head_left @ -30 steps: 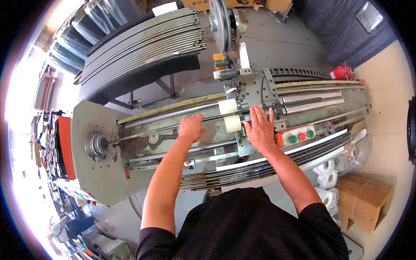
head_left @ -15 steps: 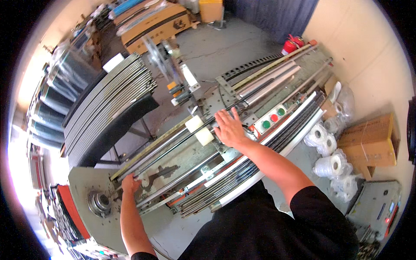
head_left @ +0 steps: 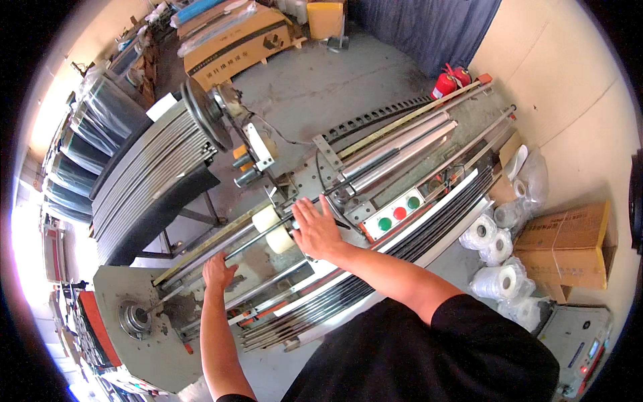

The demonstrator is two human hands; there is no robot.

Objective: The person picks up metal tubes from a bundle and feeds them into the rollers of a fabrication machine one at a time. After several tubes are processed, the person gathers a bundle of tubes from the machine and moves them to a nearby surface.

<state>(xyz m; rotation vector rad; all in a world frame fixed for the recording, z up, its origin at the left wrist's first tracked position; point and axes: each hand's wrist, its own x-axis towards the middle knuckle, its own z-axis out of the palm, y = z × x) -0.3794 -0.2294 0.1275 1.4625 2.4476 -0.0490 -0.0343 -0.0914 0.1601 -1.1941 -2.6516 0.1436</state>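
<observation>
A long thin dark rod lies along the machine, running through a white roller block on the carriage. My left hand is closed round the rod, between the roller block and the round chuck on the grey headstock. Just right of the roller block, my right hand lies with its fingers stretched out and slightly apart over the rod and carriage. What lies under its palm is hidden. A dark grooved wheel stands on the carriage's far side.
A control box with green and red buttons sits right of my right hand. Several dark rods lie along the near side. Metal tubes fill a rack at far left. Plastic-wrapped rolls and a cardboard box stand at right.
The carriage with its roller block and grooved wheel has slid left, my right hand moving with it. My left hand has shifted right along the rod, away from the chuck. The view has shifted slightly.
</observation>
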